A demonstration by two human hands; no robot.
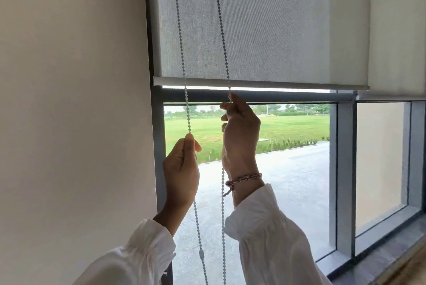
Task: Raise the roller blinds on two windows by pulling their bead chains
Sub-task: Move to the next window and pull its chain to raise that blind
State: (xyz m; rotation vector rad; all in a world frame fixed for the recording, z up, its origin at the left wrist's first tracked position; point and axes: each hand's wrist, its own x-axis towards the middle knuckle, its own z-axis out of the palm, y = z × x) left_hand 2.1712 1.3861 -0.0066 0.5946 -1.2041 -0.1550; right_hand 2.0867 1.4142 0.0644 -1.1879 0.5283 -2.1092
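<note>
A grey roller blind (265, 22) covers the upper part of the left window, its bottom rail (276, 83) level with the frame's crossbar. A white bead chain hangs in two strands in front of it. My left hand (182, 169) is shut on the left strand (181, 43), pinching it at about mid-height. My right hand (239, 137) grips the right strand (221, 20) higher up, just under the bottom rail. Both strands run on down between my white sleeves. A second blind (396, 26) on the right window hangs slightly lower.
A plain cream wall (73, 100) fills the left. The grey window frame (344, 169) divides the two panes. Through the glass lie a paved strip and a green lawn. A sill (391, 250) runs along the lower right. A braided bracelet (244, 178) circles my right wrist.
</note>
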